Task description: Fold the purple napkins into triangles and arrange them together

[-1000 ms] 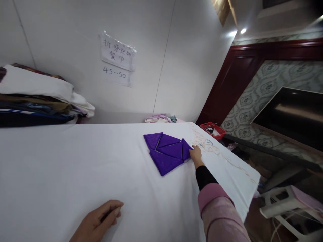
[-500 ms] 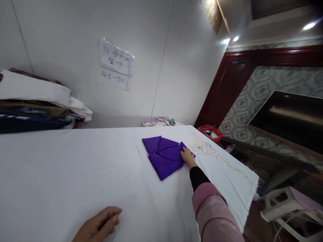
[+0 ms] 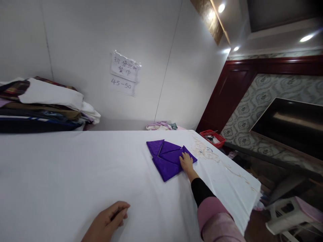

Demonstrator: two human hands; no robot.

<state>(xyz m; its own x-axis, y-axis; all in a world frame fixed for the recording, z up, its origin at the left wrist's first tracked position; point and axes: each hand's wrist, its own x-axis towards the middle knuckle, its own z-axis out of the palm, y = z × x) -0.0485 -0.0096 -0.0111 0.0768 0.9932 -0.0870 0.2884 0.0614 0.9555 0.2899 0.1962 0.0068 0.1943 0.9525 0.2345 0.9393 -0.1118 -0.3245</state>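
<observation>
The right hand (image 3: 186, 162) had moved inward onto the purple cloth (image 3: 165, 169), half-spread, perhaps smoothing it, while the left hand (image 3: 107, 220) curled loosely, empty

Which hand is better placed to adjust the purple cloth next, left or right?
Probably the right hand: it rests on the cloth. The left hand lies apart from it, nearer the camera.
</observation>
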